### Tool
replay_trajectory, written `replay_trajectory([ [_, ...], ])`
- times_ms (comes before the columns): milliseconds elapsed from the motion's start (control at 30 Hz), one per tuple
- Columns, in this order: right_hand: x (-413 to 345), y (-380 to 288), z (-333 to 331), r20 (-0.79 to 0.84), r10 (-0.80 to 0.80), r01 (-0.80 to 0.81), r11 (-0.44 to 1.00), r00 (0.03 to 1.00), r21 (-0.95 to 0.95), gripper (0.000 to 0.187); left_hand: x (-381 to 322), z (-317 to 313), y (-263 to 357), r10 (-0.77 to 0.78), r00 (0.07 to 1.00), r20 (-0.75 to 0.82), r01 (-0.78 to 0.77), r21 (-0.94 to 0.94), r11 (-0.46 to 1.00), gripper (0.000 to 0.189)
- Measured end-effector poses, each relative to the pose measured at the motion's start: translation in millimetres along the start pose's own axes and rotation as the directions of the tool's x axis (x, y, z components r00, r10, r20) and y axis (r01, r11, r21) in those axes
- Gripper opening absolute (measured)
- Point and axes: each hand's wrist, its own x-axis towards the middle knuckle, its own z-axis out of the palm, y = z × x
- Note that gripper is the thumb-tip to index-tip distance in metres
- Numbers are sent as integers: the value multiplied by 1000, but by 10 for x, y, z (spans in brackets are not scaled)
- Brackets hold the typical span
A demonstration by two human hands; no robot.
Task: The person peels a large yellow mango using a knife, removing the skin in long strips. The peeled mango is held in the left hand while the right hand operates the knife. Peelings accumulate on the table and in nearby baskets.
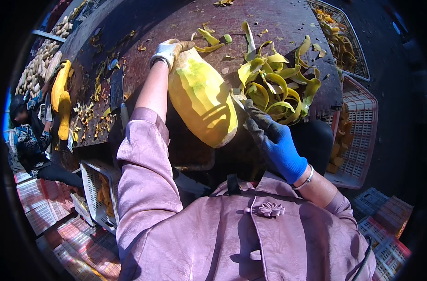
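A large yellow squash (201, 102), mostly peeled with a greenish patch near its far end, lies tilted at the near edge of the wooden table (157, 26). My left hand (169, 52), in a white glove, grips its far end. My right hand (275, 140), in a blue glove with dark, soiled fingers, is beside the squash's right flank. It holds a small peeler (238, 98), whose pale flat end shows near the rind; the rest is hidden by my fingers. Just beyond that hand is a heap of curled yellow-green peels (275, 84).
A broad-bladed knife (117, 87) lies left of my forearm, near peel scraps (85, 119). Another person (29, 140) works at the left beside yellow squashes (61, 98). Crates holding peels (362, 66) and orange pieces (361, 154) stand right; another crate (94, 196) stands lower left.
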Motion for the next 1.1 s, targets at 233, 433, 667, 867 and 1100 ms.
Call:
replay_trajectory([
  [233, 1427, -216, 395, 190, -36, 141, 806, 981, -575, 36, 168, 83, -48, 20, 1000, -13, -20, 6, 1000, 55],
  [433, 1233, -194, 461, 191, -3, 130, 743, 982, -657, 38, 212, 17, -100, 53, 999, 14, -53, 39, 998, 54],
  [667, 543, -249, 341, 154, -5, 98, 794, 988, -600, 29, 258, 127, -42, 62, 998, 10, -63, 141, 988, 55],
  [867, -37, -71, 284, 12, -96, 94, 936, 995, -338, 21, -47, 170, 206, 42, 999, 6, -42, 241, 970, 76],
  [1100, 103, -347, 227, 25, -175, 173, 926, 984, -334, 27, -59, 107, 152, -9, 999, 34, 2, 203, 979, 76],
])
